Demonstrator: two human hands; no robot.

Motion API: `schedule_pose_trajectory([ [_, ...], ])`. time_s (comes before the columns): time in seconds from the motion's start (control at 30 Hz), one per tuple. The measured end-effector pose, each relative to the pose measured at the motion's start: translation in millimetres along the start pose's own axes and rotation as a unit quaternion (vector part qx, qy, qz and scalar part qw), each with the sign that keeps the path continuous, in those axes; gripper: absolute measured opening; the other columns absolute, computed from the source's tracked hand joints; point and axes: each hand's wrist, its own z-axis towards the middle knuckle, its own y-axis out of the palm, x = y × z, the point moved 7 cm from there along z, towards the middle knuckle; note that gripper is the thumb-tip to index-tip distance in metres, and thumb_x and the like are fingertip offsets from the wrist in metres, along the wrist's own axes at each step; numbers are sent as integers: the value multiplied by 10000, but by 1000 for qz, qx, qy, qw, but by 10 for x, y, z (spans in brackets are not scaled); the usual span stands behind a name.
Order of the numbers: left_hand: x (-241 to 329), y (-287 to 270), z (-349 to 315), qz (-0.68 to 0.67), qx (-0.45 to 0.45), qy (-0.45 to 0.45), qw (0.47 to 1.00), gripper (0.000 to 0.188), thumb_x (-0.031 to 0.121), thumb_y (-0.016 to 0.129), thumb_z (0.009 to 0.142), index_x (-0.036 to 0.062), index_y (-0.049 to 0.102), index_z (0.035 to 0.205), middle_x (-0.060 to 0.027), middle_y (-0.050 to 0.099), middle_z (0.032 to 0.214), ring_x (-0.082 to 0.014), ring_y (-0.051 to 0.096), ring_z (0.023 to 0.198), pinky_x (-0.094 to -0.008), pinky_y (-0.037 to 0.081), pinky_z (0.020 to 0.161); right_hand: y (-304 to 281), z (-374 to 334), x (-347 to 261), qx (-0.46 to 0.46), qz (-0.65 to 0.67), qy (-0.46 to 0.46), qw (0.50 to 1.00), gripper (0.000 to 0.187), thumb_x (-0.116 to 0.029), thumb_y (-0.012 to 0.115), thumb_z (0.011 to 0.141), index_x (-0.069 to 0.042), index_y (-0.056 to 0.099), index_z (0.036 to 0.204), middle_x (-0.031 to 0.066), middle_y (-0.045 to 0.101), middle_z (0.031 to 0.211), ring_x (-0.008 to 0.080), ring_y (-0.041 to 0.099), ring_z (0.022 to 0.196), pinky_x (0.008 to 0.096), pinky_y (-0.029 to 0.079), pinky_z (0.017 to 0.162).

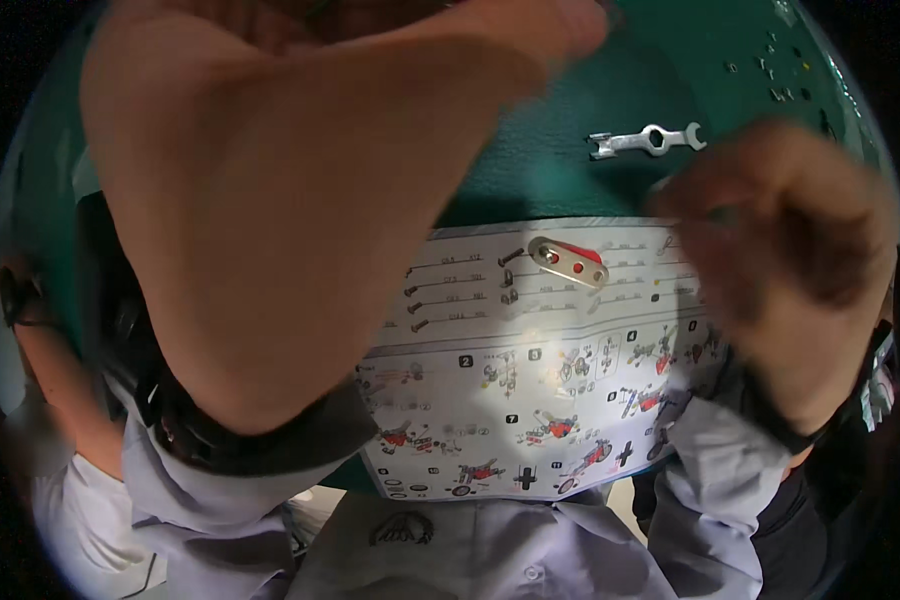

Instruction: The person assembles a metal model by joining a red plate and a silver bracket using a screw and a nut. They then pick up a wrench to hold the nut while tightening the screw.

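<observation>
My left hand (310, 140) fills the upper left, very near the camera. Its thumb side stretches toward the top edge, and most of its fingers are cut off or hidden, so its grip cannot be told. At the right, my right hand (785, 215) is blurred, with fingers curled in as in a pinch; whatever lies between the fingertips is not clear. A silver wrench (650, 140) lies on the green mat just beyond that hand. Between the hands, a metal strip with round holes (568, 262) rests on the instruction sheet, with a red part (592, 254) against it.
The white instruction sheet (560, 375) with printed assembly drawings spreads over the near side of the green mat (545, 150). Several small metal fasteners (778, 94) lie scattered at the far right. Another person's arm (55, 375) shows at the left edge.
</observation>
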Motion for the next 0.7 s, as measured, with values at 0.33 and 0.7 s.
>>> schedule_pose_trajectory([
  [0.33, -133, 174, 75, -29, -41, 1, 999, 513, -114, 645, 748, -15, 440, 1208, -204, 614, 1010, -276, 648, 875, -332, 540, 800, 385, 72, -6, -134, -99, -61, 984, 105, 43, 670, 636, 25, 656, 738, 110, 622, 622, 207, 590, 497, 298, 413, 446],
  [0.7, -20, 355, -55, -107, -161, -26, 981, 762, -138, 677, 683, 29, 291, 1318, -192, 498, 1173, -232, 573, 1015, -331, 501, 877, -140, 139, 107, 44, 136, 114, 983, 126, 18, 710, 656, 2, 678, 777, -93, 360, 514, -2, 309, 488, 191, 205, 462],
])
